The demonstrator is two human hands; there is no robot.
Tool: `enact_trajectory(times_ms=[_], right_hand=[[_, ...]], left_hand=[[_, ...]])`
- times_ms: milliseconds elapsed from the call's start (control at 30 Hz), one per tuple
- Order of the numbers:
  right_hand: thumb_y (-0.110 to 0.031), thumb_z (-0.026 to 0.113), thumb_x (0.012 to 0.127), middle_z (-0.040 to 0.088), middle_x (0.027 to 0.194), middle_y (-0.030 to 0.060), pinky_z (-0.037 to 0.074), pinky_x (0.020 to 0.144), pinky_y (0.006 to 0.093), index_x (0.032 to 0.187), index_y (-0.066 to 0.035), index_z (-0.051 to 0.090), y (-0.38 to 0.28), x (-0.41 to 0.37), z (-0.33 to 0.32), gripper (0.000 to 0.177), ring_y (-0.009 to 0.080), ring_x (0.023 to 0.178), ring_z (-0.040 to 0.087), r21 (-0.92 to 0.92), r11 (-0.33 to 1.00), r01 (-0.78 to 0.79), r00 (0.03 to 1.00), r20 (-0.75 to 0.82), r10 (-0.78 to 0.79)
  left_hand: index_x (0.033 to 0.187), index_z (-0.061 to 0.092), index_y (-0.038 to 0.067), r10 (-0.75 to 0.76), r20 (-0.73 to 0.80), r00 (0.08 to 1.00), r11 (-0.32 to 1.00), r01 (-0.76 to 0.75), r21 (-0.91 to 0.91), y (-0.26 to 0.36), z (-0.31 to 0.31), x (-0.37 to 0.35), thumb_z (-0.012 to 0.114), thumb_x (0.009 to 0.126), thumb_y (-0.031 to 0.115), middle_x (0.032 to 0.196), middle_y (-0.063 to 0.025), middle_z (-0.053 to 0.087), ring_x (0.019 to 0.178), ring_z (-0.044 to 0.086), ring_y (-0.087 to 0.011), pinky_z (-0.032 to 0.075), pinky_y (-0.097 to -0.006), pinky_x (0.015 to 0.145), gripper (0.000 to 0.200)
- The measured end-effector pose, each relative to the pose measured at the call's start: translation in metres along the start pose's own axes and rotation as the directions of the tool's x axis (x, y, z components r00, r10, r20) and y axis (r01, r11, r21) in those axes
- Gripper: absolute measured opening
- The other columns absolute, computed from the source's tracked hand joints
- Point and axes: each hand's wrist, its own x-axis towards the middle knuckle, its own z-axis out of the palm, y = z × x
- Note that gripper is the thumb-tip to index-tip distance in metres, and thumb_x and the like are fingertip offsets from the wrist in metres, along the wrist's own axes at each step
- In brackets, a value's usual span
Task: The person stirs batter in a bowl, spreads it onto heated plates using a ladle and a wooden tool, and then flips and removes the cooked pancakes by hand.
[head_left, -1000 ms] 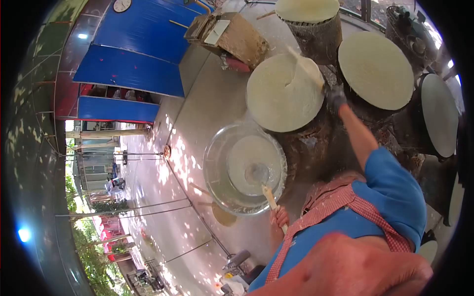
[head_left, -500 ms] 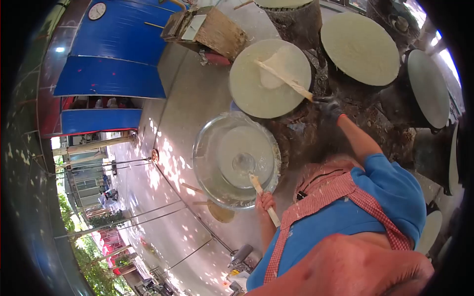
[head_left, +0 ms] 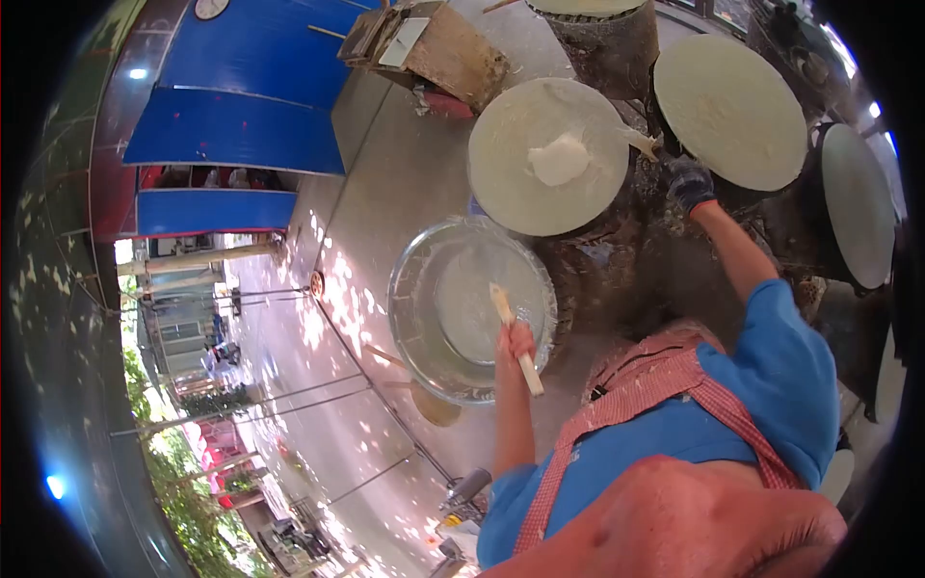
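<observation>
My left hand (head_left: 518,339), bare, is closed round the pale wooden handle (head_left: 503,306) of a ladle, over a large clear basin (head_left: 397,308) of whitish batter (head_left: 458,303). The ladle's bowl is blurred. My right hand (head_left: 690,183), in a dark glove, grips a batter-smeared wooden spreader (head_left: 640,143) at the near edge of a round griddle (head_left: 511,197). The spreader's far part is smeared by motion. A thick pale mound of batter (head_left: 559,160) sits in the middle of this griddle, on a thinner spread layer.
A second batter-covered griddle (head_left: 727,106) stands to the right, with a bare grey griddle (head_left: 858,207) beyond it. Another griddle (head_left: 593,8) is at the top edge. A worn cardboard box (head_left: 453,53) stands past the first griddle. Blue panels (head_left: 231,125) stand farther off.
My right hand has drawn the spreader off the batter mound to the griddle's edge. My left hand has moved the ladle handle farther over the basin. The view has shifted slightly.
</observation>
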Motion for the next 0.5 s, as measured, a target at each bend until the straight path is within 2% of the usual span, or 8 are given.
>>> enact_trajectory(times_ms=[33, 100, 167, 233, 267, 333, 400, 500], right_hand=[[-0.022, 0.044, 0.076, 0.057, 0.068, 0.0148, 0.042, 0.049, 0.0412, 0.1, -0.013, 0.054, -0.004, -0.007, 0.007, 0.027, 0.0281, 0.059, 0.057, -0.007, 1.0, 0.017, 1.0, 0.004, -0.017], [-0.024, 0.045, 0.077, 0.057, 0.067, 0.0141, 0.041, 0.048, 0.0406, 0.089, -0.012, 0.057, -0.011, -0.022, 0.015, 0.021, 0.0275, 0.058, 0.057, -0.105, 0.954, 0.28, 0.949, 0.18, -0.258], [-0.026, 0.046, 0.077, 0.057, 0.066, 0.013, 0.042, 0.049, 0.0401, 0.079, -0.012, 0.058, -0.013, -0.032, -0.008, 0.019, 0.0263, 0.059, 0.057, -0.21, 0.955, 0.211, 0.971, 0.159, -0.18], [-0.025, 0.046, 0.077, 0.055, 0.061, 0.0112, 0.043, 0.052, 0.0415, 0.09, -0.015, 0.058, -0.001, -0.035, -0.024, 0.021, 0.0286, 0.058, 0.056, 0.027, 0.996, 0.083, 0.994, -0.069, -0.081], [-0.025, 0.046, 0.077, 0.055, 0.061, 0.0112, 0.043, 0.052, 0.0415, 0.09, -0.015, 0.058, -0.001, -0.042, -0.019, 0.021, 0.0286, 0.058, 0.056, 0.024, 0.994, 0.106, 0.992, -0.069, -0.104], [-0.025, 0.047, 0.076, 0.055, 0.06, 0.0115, 0.043, 0.055, 0.0417, 0.096, -0.015, 0.058, -0.004, -0.062, 0.011, 0.025, 0.0288, 0.057, 0.056, -0.241, 0.963, 0.118, 0.992, 0.077, -0.102], [-0.027, 0.047, 0.077, 0.055, 0.061, 0.0121, 0.043, 0.055, 0.0418, 0.103, -0.017, 0.056, -0.002, -0.081, 0.065, 0.029, 0.0297, 0.057, 0.055, 0.025, 0.958, 0.284, 0.955, -0.094, -0.281], [-0.029, 0.045, 0.078, 0.056, 0.064, 0.0144, 0.043, 0.056, 0.0421, 0.103, -0.016, 0.056, -0.032, -0.088, 0.021, 0.029, 0.0318, 0.058, 0.055, 0.237, 0.958, 0.161, 0.986, 0.006, -0.167]], left_hand=[[0.078, 0.041, 0.006, -0.007, 0.057, 0.998, 0.998, 0.003, 0.058, 0.0, 0.006, 0.017, 0.046, 0.086, 0.016, 0.06, 0.0032, 0.029, 0.043, 0.027, -0.0029, 0.024, -0.0156, 0.034, 0.014], [0.075, 0.039, 0.007, 0.121, -0.057, 0.991, 0.974, -0.108, 0.199, -0.019, 0.045, 0.043, 0.044, 0.086, 0.014, 0.058, 0.0042, 0.028, 0.042, 0.027, -0.0029, 0.024, -0.0162, 0.033, 0.015], [0.074, 0.038, 0.007, 0.242, -0.028, 0.97, 0.9, -0.214, 0.379, -0.046, 0.084, 0.061, 0.045, 0.085, 0.011, 0.057, 0.0039, 0.029, 0.04, 0.027, -0.0037, 0.023, -0.0171, 0.032, 0.013], [0.071, 0.032, 0.01, 0.171, -0.079, 0.982, 0.895, -0.121, 0.429, -0.047, 0.087, 0.094, 0.046, 0.081, 0.007, 0.054, 0.003, 0.028, 0.037, 0.023, -0.0051, 0.023, -0.0177, 0.031, 0.018], [0.072, 0.031, 0.01, 0.253, -0.083, 0.964, 0.816, -0.166, 0.554, -0.054, 0.088, 0.11, 0.047, 0.08, 0.007, 0.054, 0.003, 0.028, 0.037, 0.023, -0.0054, 0.022, -0.0181, 0.031, 0.018], [0.073, 0.031, 0.011, 0.407, -0.144, 0.902, 0.695, -0.204, 0.689, -0.083, 0.097, 0.136, 0.049, 0.077, 0.008, 0.052, 0.0025, 0.027, 0.036, 0.026, -0.0066, 0.023, -0.0195, 0.03, 0.019], [0.073, 0.031, 0.012, 0.468, -0.215, 0.857, 0.693, -0.205, 0.691, -0.103, 0.11, 0.159, 0.05, 0.076, 0.009, 0.05, 0.0021, 0.027, 0.036, 0.028, -0.0077, 0.024, -0.0205, 0.029, 0.02], [0.074, 0.032, 0.013, 0.233, -0.296, 0.926, 0.853, -0.049, 0.52, -0.108, 0.094, 0.166, 0.051, 0.078, 0.011, 0.051, 0.0023, 0.028, 0.035, 0.027, -0.0073, 0.024, -0.0196, 0.03, 0.02]])
